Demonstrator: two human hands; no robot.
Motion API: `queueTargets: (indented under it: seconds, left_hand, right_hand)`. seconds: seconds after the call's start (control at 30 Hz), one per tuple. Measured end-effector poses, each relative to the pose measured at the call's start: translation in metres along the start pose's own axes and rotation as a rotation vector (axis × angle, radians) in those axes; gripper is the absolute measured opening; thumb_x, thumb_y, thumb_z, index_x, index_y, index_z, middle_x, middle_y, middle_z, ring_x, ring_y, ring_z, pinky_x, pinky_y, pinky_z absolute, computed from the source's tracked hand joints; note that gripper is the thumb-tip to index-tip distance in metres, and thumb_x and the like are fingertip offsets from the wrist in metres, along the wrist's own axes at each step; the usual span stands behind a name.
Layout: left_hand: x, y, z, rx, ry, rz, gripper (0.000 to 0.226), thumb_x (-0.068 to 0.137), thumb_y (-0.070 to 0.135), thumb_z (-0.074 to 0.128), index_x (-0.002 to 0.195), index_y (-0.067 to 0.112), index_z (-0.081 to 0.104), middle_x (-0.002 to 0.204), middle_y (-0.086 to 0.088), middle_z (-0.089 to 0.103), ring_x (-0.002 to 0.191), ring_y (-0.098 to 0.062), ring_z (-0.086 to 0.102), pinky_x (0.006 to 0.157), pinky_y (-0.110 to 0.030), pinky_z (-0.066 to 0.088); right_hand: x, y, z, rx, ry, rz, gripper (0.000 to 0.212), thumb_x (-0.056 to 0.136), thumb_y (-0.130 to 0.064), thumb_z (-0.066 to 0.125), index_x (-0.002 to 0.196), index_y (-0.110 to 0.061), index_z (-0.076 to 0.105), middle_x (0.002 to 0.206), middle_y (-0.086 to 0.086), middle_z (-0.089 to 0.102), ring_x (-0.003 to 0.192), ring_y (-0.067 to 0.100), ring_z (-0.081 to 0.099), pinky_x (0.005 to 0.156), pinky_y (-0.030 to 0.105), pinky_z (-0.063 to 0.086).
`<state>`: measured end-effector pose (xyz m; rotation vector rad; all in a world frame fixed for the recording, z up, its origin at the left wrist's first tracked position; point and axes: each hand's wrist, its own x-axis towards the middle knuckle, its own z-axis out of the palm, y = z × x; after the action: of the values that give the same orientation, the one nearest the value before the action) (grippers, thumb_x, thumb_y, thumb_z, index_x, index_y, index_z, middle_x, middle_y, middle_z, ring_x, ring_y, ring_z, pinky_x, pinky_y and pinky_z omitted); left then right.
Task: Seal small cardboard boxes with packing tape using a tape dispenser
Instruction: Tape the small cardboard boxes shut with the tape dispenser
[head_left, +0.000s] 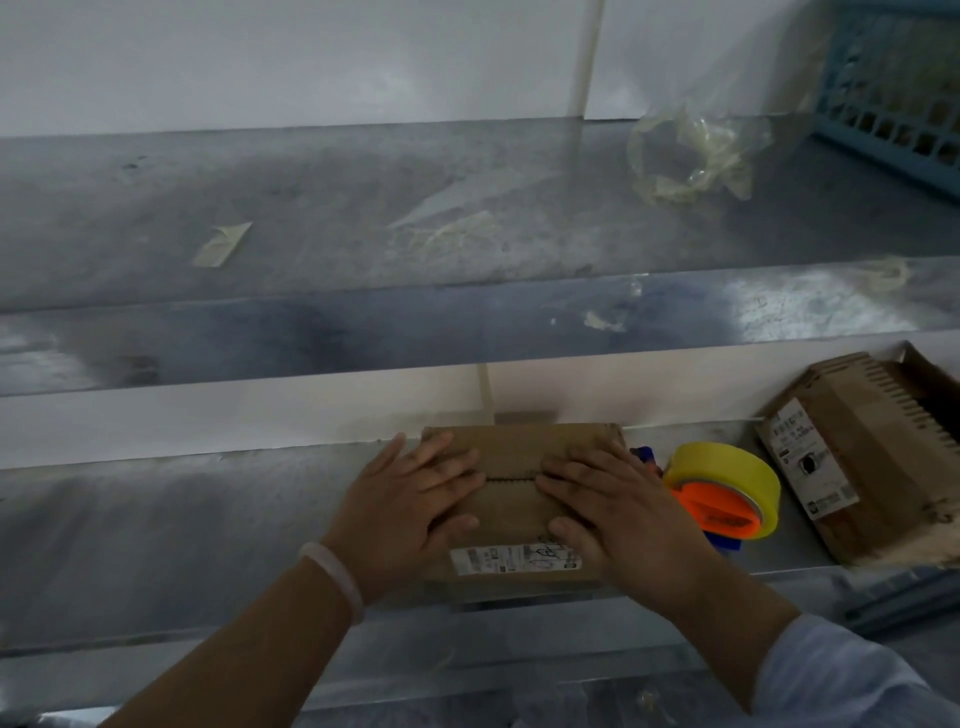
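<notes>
Left hand: my left hand (415, 512) lies flat on the left part of the small brown cardboard box (511, 512). My fingers are straight and grip nothing.
Right hand: my right hand (618, 514) lies flat on the right part of the same box. It grips nothing either.
Box: it sits on the grey metal table (182, 519), close to me. A jagged line runs between my fingertips. A white sticker (514, 560) is on its near edge.
Tape: the yellow tape roll on an orange and blue dispenser (727, 467) lies just right of the box.
Other box: a second brown cardboard box (872, 467) lies farther right, tilted.
Shelf above: a clump of used clear tape (696, 156) lies on the grey metal shelf (311, 208), near a blue plastic basket (893, 88).
Wrist: a pale bracelet (332, 577) is on my left wrist.
</notes>
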<state>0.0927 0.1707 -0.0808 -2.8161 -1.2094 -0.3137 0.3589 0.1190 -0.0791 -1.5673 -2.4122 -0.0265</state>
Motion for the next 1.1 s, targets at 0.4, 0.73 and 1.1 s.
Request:
queueTargets:
  seconds: [0.4,0.73,1.1]
  left_hand:
    - [-0.016,-0.006,0.007,-0.467,0.118,-0.296,0.051,0.095,0.055,0.039,0.133,0.025,0.054,0.142,0.019,0.039,0.13,-0.003,0.039,0.111,-0.035,0.034]
    - [-0.01,-0.005,0.008,-0.707,0.056,-0.427,0.071,0.075,0.051,0.072,0.137,0.032,0.043,0.129,0.012,0.045,0.118,-0.005,0.043,0.104,-0.032,0.042]
    - [-0.033,0.058,0.014,-0.941,0.06,-0.514,0.077,0.056,0.075,0.069,0.121,0.053,0.036,0.121,0.021,0.038,0.107,0.005,0.046,0.087,-0.019,0.049]
  right_hand:
    - [-0.007,0.018,0.013,0.592,0.098,0.52,0.052,0.097,-0.028,0.051,0.146,-0.028,0.035,0.146,-0.002,0.041,0.13,0.01,0.038,0.106,0.028,0.034]
    - [0.004,0.003,0.015,0.55,0.389,0.685,0.05,0.088,-0.028,0.066,0.134,-0.017,0.05,0.132,0.007,0.048,0.122,0.024,0.046,0.104,0.041,0.04]
    - [-0.023,-0.042,0.022,1.124,0.293,0.632,0.061,0.081,-0.015,0.075,0.126,-0.039,0.042,0.13,-0.017,0.046,0.122,0.003,0.047,0.077,0.016,0.054]
